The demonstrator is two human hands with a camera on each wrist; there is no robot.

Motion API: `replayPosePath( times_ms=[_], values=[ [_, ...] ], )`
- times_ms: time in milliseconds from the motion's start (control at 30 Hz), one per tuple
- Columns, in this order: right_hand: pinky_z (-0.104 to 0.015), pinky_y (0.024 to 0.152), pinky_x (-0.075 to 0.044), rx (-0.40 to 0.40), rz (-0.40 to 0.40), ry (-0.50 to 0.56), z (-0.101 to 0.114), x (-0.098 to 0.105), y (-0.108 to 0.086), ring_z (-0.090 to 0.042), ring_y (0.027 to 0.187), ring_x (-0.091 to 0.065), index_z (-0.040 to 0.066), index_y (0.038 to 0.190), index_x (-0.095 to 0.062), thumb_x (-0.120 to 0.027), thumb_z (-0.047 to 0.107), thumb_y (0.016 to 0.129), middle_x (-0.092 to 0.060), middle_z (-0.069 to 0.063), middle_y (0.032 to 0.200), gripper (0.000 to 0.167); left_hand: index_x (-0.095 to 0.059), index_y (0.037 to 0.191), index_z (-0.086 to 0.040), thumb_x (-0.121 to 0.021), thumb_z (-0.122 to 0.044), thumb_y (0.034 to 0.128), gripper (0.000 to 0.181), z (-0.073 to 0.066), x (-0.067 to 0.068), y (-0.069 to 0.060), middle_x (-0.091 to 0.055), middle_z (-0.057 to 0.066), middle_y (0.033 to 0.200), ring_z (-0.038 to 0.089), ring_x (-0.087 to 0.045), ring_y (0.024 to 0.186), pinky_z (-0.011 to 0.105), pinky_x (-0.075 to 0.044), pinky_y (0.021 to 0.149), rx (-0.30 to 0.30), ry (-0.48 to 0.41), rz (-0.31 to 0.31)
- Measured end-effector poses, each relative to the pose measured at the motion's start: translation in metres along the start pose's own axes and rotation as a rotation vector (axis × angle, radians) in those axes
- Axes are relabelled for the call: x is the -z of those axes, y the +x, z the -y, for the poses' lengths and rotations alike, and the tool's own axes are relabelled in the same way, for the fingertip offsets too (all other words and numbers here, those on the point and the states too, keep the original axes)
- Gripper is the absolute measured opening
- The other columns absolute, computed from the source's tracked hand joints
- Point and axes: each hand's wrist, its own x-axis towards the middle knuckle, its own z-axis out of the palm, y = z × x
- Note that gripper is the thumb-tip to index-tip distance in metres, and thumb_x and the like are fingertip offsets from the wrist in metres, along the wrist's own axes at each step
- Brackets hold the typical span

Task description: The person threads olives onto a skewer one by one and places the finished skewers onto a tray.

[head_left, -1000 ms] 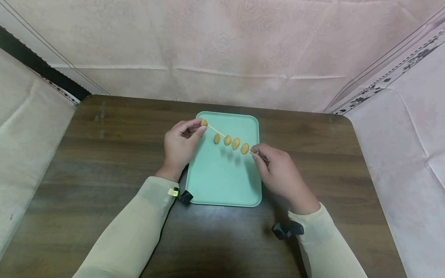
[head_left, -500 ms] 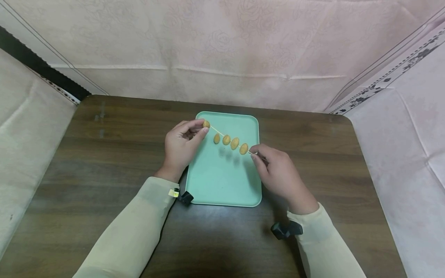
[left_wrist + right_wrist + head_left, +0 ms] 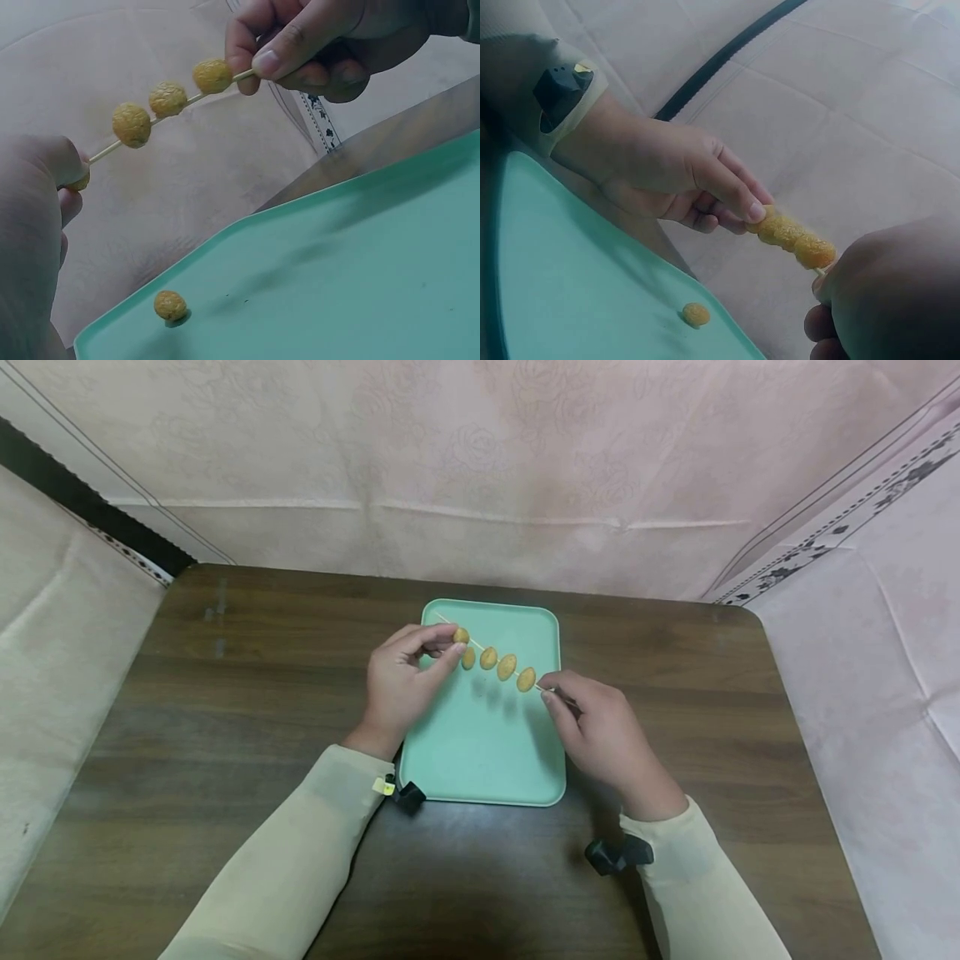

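Note:
Three wrinkled golden-brown balls sit threaded on a thin wooden skewer [image 3: 105, 153], among them a middle ball [image 3: 507, 667]. My right hand [image 3: 603, 731] pinches the skewer's lower end between thumb and fingers. At the upper end, my left hand [image 3: 401, 681] pinches another golden-brown ball [image 3: 461, 635] between thumb and fingertips. The skewer's pale tip shows beyond that ball in the head view. One loose ball [image 3: 170, 306] lies on the mint-green tray [image 3: 483, 752], below the raised skewer. In the left wrist view, my left fingers mostly cover the pinched ball.
The tray rests on a brown wooden table [image 3: 247, 710]. Pale patterned cloth [image 3: 480, 460] hangs behind the table and at both sides. Each wrist bears a small black camera, such as the right one [image 3: 618, 855].
My left hand has moved right and slightly down along the skewer with its ball, closer to the other three. The skewer's tip now sticks out past it. My right hand has barely shifted.

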Motion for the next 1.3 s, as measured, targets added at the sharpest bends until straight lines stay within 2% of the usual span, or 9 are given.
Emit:
replayPosePath(
  times_ms=[300, 533, 967, 1167, 1300],
  values=[
    [-0.032, 0.067, -0.052, 0.032, -0.021, 0.014, -0.004, -0.003, -0.001, -0.015, 0.076, -0.055, 0.009, 0.122, -0.079, -0.075, 0.01, 0.109, -0.064, 0.0, 0.083, 0.014, -0.088, 0.117, -0.007, -0.092, -0.007, 0.0945, 0.023, -0.001, -0.005, -0.003, -0.082, 0.011, 0.107, 0.011, -0.075, 0.097, 0.029, -0.063, 0.087, -0.009, 0.017, 0.022],
    [-0.032, 0.067, -0.053, 0.035, -0.028, 0.018, -0.004, -0.004, 0.0, -0.015, 0.077, -0.056, 0.007, 0.122, -0.08, -0.075, 0.011, 0.109, -0.067, 0.0, 0.086, 0.014, -0.088, 0.117, -0.006, -0.092, -0.007, 0.0938, 0.024, -0.002, -0.007, -0.003, -0.083, 0.011, 0.108, 0.012, -0.076, 0.096, 0.024, -0.06, 0.087, -0.037, 0.021, 0.037],
    [-0.031, 0.068, -0.052, 0.053, -0.035, 0.019, -0.005, -0.006, 0.0, -0.015, 0.076, -0.056, 0.008, 0.119, -0.079, -0.074, 0.01, 0.109, -0.065, 0.0, 0.084, 0.012, -0.088, 0.116, -0.007, -0.092, -0.008, 0.0941, 0.023, -0.004, -0.008, -0.005, -0.083, 0.009, 0.109, 0.012, -0.077, 0.097, 0.023, -0.06, 0.087, -0.018, 0.05, 0.043],
    [-0.031, 0.065, -0.05, 0.022, -0.037, 0.017, -0.005, -0.008, 0.0, -0.015, 0.073, -0.054, 0.008, 0.119, -0.079, -0.074, 0.011, 0.109, -0.06, 0.0, 0.08, 0.011, -0.088, 0.118, -0.01, -0.093, -0.013, 0.0953, 0.023, -0.004, -0.009, -0.005, -0.083, 0.006, 0.11, 0.014, -0.076, 0.099, 0.023, -0.059, 0.088, -0.007, 0.098, 0.056],
    [-0.03, 0.062, -0.048, -0.047, -0.045, 0.043, -0.007, -0.01, -0.001, -0.016, 0.071, -0.053, 0.008, 0.119, -0.08, -0.073, 0.013, 0.11, -0.06, -0.001, 0.078, 0.012, -0.088, 0.122, -0.014, -0.093, -0.017, 0.0962, 0.026, -0.003, -0.009, -0.004, -0.083, 0.002, 0.114, 0.017, -0.077, 0.103, 0.026, -0.059, 0.09, -0.016, 0.138, 0.077]
  ],
)
